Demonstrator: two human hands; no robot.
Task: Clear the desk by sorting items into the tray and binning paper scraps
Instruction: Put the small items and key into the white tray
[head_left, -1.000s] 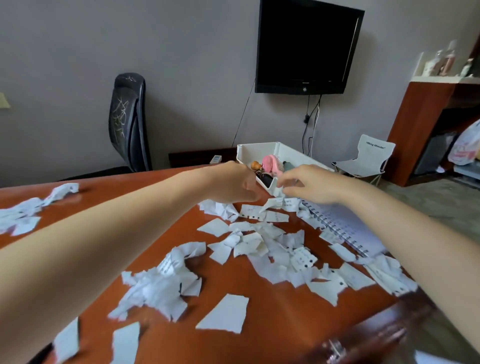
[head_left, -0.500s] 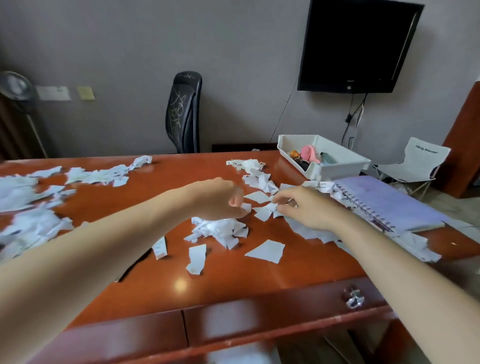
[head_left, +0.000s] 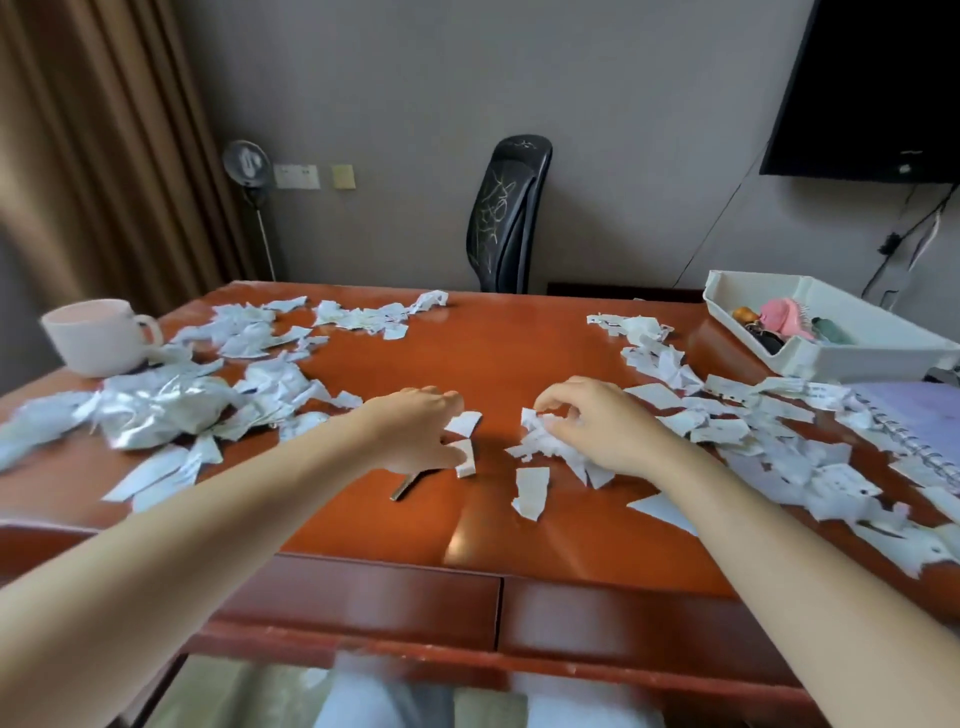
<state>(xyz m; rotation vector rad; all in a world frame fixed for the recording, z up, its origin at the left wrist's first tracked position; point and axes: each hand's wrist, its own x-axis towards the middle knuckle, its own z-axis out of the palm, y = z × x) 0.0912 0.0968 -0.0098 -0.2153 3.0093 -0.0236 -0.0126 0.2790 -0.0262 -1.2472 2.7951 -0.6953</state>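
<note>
On the desk (head_left: 519, 358) the left hand (head_left: 415, 434) pinches scraps (head_left: 464, 423); the right hand (head_left: 602, 426) grips a half-hidden wad (head_left: 537, 441).

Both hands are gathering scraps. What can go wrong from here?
1. The mug stands near the left edge of the desk among scraps; sweeping there may knock it.
2. A thin dark item lies by the left hand; it could get binned with paper.
</note>
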